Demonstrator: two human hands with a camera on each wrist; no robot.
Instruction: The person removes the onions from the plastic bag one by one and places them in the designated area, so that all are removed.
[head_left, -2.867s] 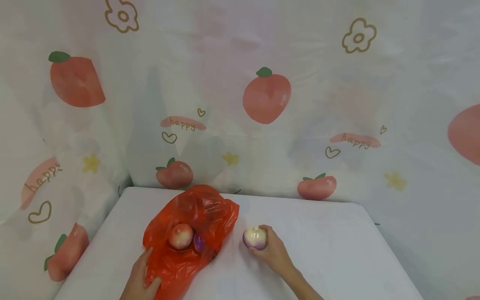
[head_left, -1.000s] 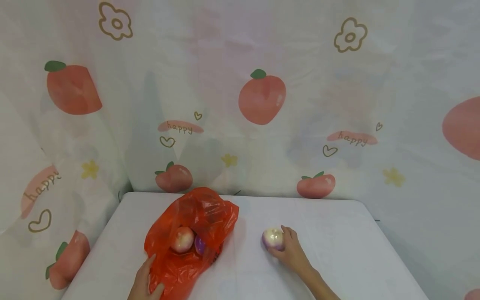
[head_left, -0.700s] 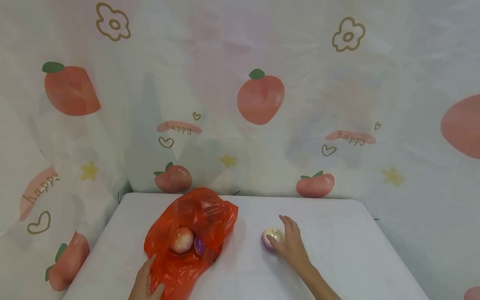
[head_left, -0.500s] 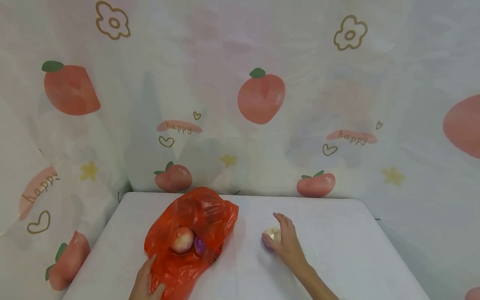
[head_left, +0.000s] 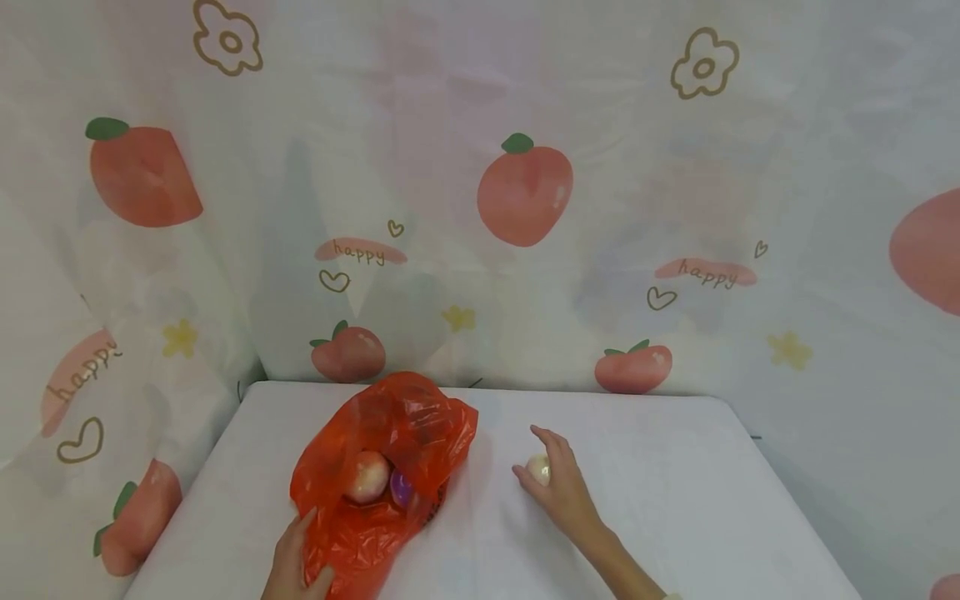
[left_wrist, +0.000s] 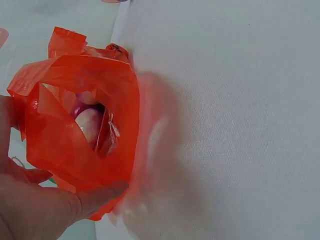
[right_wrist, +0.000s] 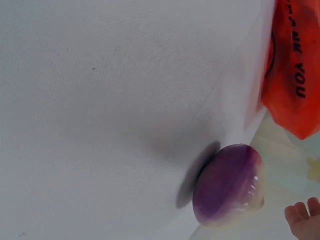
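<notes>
A thin red plastic bag lies at the left of the table, its mouth towards me. My left hand grips the edge of that mouth; in the left wrist view the thumb lies along the rim. Inside the bag sit a whitish-pink round vegetable and a purple one. Right of the bag stands a glossy purple-and-white vegetable like a turnip, nub upward. My right hand is spread beside it, apart from it in the right wrist view, and partly hides it in the head view.
A white cloth covers the table. Behind and at the sides hang pale curtains printed with peaches, hearts and flowers. Black lettering shows on the bag's side in the right wrist view.
My right hand carried the turnip-like vegetable rightward, then let go of it. Its fingers have spread, and the hand has shifted a little left. The left hand stays at the bag.
</notes>
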